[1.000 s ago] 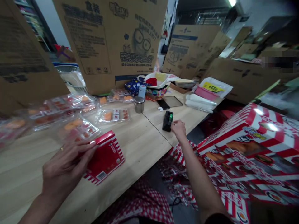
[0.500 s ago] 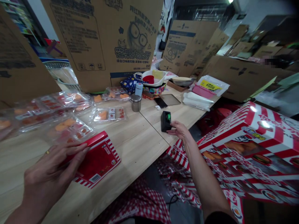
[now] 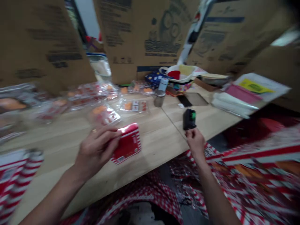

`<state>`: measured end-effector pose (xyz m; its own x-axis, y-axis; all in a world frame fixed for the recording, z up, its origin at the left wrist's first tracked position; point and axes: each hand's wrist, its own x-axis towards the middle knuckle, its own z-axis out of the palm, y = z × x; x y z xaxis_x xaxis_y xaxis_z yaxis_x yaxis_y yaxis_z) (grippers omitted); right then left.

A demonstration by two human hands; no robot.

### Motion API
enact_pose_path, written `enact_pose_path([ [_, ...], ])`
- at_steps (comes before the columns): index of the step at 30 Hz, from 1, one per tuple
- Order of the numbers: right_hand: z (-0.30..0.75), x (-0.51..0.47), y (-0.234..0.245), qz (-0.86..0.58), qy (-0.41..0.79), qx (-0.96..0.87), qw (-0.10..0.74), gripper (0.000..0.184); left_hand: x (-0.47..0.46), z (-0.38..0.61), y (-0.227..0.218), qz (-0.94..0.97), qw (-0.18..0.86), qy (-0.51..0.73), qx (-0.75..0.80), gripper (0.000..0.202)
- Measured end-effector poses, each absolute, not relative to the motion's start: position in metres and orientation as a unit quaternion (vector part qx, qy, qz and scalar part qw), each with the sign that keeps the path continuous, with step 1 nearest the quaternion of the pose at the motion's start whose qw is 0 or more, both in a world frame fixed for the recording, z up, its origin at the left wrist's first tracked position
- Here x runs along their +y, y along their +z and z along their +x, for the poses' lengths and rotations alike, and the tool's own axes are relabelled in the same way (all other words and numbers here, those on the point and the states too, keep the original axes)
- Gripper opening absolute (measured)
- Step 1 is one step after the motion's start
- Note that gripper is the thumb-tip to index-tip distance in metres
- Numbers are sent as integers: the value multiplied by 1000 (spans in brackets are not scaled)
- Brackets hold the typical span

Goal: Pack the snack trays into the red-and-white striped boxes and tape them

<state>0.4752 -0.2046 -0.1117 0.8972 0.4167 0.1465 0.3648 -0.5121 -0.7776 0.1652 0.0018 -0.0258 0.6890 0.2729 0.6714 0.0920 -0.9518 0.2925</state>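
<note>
My left hand (image 3: 97, 148) rests on the wooden table (image 3: 152, 147) with its fingers closed on the edge of a flat red, white-striped carton (image 3: 127, 144). My right hand (image 3: 195, 141) hovers at the table's front edge, just below a small black device with a green light (image 3: 189, 118). Its fingers are curled together, and motion blur hides whether anything is in them. The whole frame is smeared by movement.
Several clear packs with orange food (image 3: 103, 114) lie behind the carton. A metal tin (image 3: 159, 100), a bowl (image 3: 180, 73), a phone (image 3: 184, 100) and white bags (image 3: 236, 103) stand further back. Big cardboard boxes (image 3: 145, 34) wall the table. Red-striped cartons (image 3: 257, 162) pile at right.
The view swung left and blurred. My right hand has come off the black device and drawn back toward me. My left hand stays on the red carton.
</note>
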Motion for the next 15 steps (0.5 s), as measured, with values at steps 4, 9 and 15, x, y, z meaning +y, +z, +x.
enact_pose_path([
  [4, 386, -176, -71, -680, 209, -382, 590, 19, -20, 162, -21, 901, 157, 383, 128, 12],
  [9, 298, -143, -26, -533, 358, -439, 628, 55, -41, 156, -22, 890, 214, 379, 139, 20],
  [15, 283, -128, -34, -578, 367, -365, 631, 66, -47, 152, -30, 848, 284, 407, 187, 30],
])
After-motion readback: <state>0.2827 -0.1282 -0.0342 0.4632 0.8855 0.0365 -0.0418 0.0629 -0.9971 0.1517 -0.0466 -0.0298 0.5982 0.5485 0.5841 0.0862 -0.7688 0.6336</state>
